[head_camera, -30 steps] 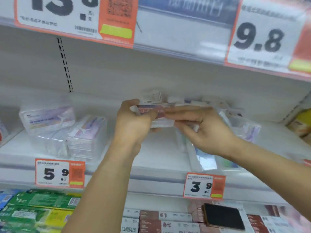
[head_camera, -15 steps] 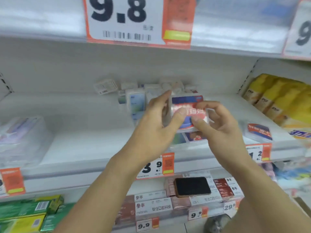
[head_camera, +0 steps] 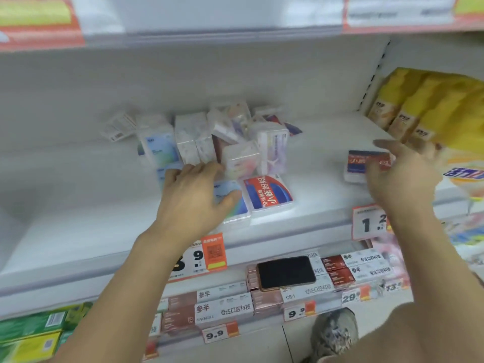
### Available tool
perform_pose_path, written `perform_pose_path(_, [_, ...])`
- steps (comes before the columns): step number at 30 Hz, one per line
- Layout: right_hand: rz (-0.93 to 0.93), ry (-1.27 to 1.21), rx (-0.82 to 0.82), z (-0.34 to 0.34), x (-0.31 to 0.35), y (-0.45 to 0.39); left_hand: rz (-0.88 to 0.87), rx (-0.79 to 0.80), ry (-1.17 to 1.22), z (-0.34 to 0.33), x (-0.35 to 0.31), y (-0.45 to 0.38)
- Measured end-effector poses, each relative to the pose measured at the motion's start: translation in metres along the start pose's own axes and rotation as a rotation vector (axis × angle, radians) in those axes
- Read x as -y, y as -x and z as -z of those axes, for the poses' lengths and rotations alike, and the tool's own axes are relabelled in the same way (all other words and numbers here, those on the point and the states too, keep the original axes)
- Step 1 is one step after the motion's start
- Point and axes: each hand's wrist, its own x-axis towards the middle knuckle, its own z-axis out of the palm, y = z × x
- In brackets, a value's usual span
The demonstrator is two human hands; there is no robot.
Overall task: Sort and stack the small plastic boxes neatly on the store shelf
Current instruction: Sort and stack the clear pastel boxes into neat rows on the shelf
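Left hand (head_camera: 195,195) lies flat, fingers spread, on a blue box (head_camera: 230,199) beside the red box (head_camera: 268,193) at the shelf (head_camera: 78,231) front. Right hand (head_camera: 400,174), fingers loose, touches another red box (head_camera: 362,163); grip unclear. Jumbled box pile (head_camera: 222,137) behind.

The shelf (head_camera: 314,189) is plain white. The flat box (head_camera: 267,195) at its front edge carries a red band with white characters over a blue field, on a clear case. The box (head_camera: 230,203) beside it is pale blue grading to green and darker blue. The box (head_camera: 362,163) at the right is red and dark blue with white lettering. The piled boxes (head_camera: 233,140) behind are translucent white with faint lilac, pink and light-blue print. The bags (head_camera: 429,108) are yellow. The price tags (head_camera: 213,251) are white with black digits and orange panels. The phone (head_camera: 286,272) is black. The cartons (head_camera: 183,314) below are brownish red and white.
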Motion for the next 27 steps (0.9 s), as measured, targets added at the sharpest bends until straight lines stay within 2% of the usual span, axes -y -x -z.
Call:
perform_pose_path(2, [0.257, -0.155, -0.025, -0.004, 0.028, 0.018, -0.011, 0.073, -0.021, 0.005, -0.002, 0.001])
perform_pose_path(3, [0.399, -0.224, 0.026, -0.007, 0.046, 0.035, -0.015, 0.108, -0.039, 0.008, -0.002, 0.002])
perform_pose_path(5, [0.49, -0.278, 0.235, -0.018, 0.07, 0.066, -0.021, 0.143, -0.039, 0.012, -0.001, 0.003])
perform_pose_path(7, [0.413, -0.165, 0.38, -0.029, 0.083, 0.086, -0.022, 0.15, 0.013, 0.014, -0.001, 0.004])
perform_pose_path(9, [0.363, -0.042, 0.433, -0.038, 0.086, 0.092, -0.018, 0.144, 0.057, 0.015, -0.001, 0.006])
perform_pose_path(11, [0.302, -0.115, 0.499, -0.038, 0.088, 0.087, -0.006, 0.096, 0.087, 0.014, -0.003, 0.006])
perform_pose_path(14, [0.199, -0.278, 0.594, -0.032, 0.087, 0.074, -0.015, -0.102, 0.184, 0.016, -0.011, 0.007])
perform_pose_path(17, [0.192, -0.359, 0.619, -0.016, 0.082, 0.061, -0.159, -0.307, 0.197, 0.022, -0.034, 0.008])
perform_pose_path(20, [0.189, -0.512, 0.557, 0.004, 0.068, 0.044, -0.254, -0.276, 0.158, 0.019, -0.057, -0.001])
perform_pose_path(23, [0.114, -0.63, 0.256, 0.018, 0.038, 0.015, -0.257, -0.106, 0.06, 0.015, -0.067, -0.028])
perform_pose_path(25, [0.043, -0.556, 0.027, 0.021, 0.012, -0.002, -0.25, 0.041, -0.017, 0.011, -0.071, -0.046])
perform_pose_path(27, [-0.023, -0.457, -0.013, 0.019, -0.008, -0.011, -0.244, 0.137, -0.11, 0.001, -0.078, -0.052])
